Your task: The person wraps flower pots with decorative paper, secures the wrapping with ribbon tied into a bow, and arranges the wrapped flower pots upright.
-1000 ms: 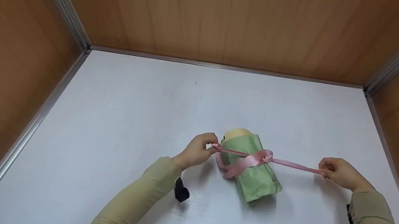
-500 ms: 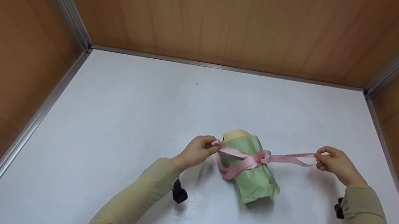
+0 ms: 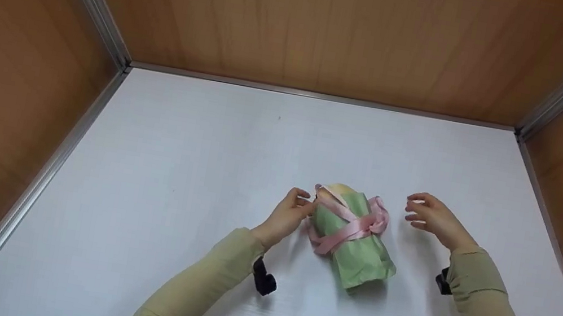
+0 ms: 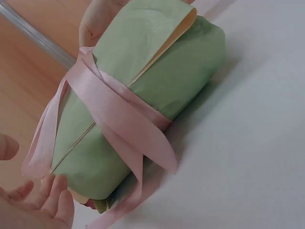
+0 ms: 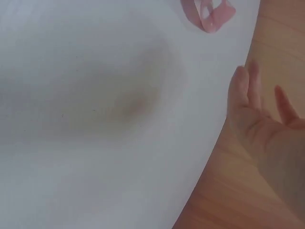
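Note:
A bundle wrapped in green paper (image 3: 364,260) lies tilted on the white table, its pale yellow lining showing at the far end. Round its middle runs a pink ribbon (image 3: 355,229), knotted with a loop on the right side and loose tails on the left. My left hand (image 3: 286,217) is beside the bundle's upper left edge, fingers relaxed and parted; in the left wrist view they are close to a ribbon loop (image 4: 45,138). To the right, apart from the bundle, my right hand (image 3: 437,221) hovers with fingers spread and nothing in them. Small dark red and green bits (image 4: 97,205) peek out of the wrap's end.
The white table (image 3: 192,143) is enclosed by wood-grain panels (image 3: 304,24) at the back and both sides, with metal strips along the edges. A black wrist camera (image 3: 264,280) hangs under the left sleeve, another (image 3: 444,281) under the right.
Both hands have let go of the pink ribbon. My right hand has moved left towards the bundle and its fingers have spread. The ribbon ends, stretched out before, now lie slack on the bundle.

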The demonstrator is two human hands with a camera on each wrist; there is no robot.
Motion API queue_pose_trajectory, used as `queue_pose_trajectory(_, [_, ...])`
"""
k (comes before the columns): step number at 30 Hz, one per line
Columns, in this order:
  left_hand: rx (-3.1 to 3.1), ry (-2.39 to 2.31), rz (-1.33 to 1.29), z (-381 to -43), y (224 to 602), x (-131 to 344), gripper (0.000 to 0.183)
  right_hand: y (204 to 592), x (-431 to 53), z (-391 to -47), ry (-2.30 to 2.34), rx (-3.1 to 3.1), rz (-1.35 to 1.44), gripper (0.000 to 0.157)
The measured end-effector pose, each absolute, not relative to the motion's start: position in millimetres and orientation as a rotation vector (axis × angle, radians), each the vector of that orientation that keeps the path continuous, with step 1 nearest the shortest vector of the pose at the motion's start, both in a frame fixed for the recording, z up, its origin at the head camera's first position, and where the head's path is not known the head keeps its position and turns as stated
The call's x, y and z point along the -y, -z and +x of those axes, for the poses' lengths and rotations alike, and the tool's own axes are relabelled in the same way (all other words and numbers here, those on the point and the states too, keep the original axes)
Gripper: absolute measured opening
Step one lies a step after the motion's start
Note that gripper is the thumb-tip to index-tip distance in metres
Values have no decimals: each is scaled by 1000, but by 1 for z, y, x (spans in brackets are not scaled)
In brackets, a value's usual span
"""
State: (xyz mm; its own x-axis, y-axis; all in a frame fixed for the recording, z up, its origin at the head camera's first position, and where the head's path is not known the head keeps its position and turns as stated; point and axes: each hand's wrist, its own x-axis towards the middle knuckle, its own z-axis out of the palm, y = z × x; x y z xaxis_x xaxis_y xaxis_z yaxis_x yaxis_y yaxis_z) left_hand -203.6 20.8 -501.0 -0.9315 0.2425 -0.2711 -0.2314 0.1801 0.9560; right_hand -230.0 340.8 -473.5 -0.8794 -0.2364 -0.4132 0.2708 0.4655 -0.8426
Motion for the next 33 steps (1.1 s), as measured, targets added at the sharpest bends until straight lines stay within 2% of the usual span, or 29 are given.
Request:
queue_pose_trajectory(3, [-2141,-1672,14,-199,501,-22,32,480,-336,-224,1241,-2217,4,45])
queue_pose_trajectory(7, [-2107,-1508,67,-194,498,-25,34,493,-327,-219,1140,-2101,-81,42])
queue_pose_trajectory(13, [-2022,-1471,134,-194,496,-36,33,515,-315,-218,1374,-1852,-180,29])
queue_pose_trajectory(20, [-1974,-1494,247,-195,498,-40,56,524,-298,-216,1602,-1553,-217,29])
queue_pose_trajectory(27, [-1926,-1422,163,-195,497,-38,68,520,-286,-210,1667,-1521,-87,19])
queue_pose_trajectory(29, [-1908,-1414,167,-196,497,-39,69,517,-286,-208,1644,-1559,-54,26])
queue_pose_trajectory(33, [-1906,-1416,166,-195,496,-41,74,512,-281,-204,1587,-1621,7,57])
